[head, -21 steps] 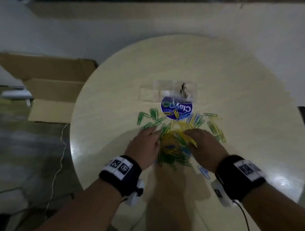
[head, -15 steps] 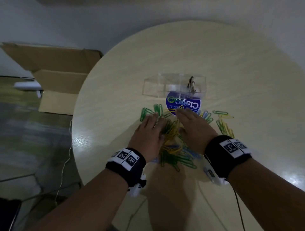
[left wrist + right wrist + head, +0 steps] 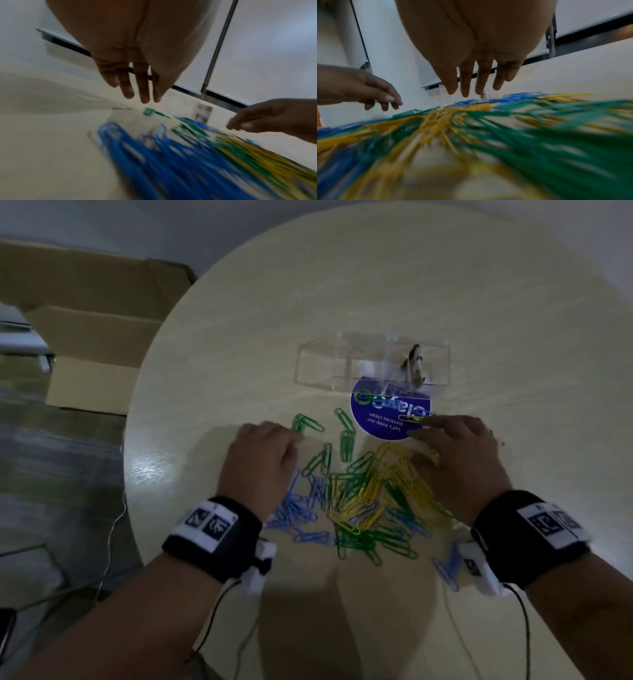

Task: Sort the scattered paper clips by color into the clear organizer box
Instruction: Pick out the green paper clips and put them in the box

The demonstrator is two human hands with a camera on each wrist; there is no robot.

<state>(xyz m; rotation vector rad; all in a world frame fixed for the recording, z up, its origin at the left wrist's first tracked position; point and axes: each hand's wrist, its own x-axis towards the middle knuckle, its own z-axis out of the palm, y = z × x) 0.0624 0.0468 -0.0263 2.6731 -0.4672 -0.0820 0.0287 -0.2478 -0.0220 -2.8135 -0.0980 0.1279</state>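
A mixed pile of green, yellow and blue paper clips [image 3: 363, 498] lies on the round table [image 3: 394, 285], blurred in both wrist views [image 3: 171, 155] [image 3: 471, 128]. My left hand [image 3: 263, 453] hovers palm down over the pile's left side, fingers straight [image 3: 137, 89]. My right hand [image 3: 459, 453] is spread flat over the right side, fingers straight [image 3: 476, 83], its fingertips reaching the blue round sticker [image 3: 383, 412]. Neither hand holds a clip. The clear organizer box [image 3: 370, 364] stands just beyond the sticker.
A small dark object [image 3: 412, 364] sits in the organizer's right compartment. An open cardboard box [image 3: 92, 337] stands on the floor to the left. Cables hang from both wrist cameras off the table's near edge.
Both hands have moved apart from the middle of the pile to its sides, spreading the clips out. The head view has moved closer.
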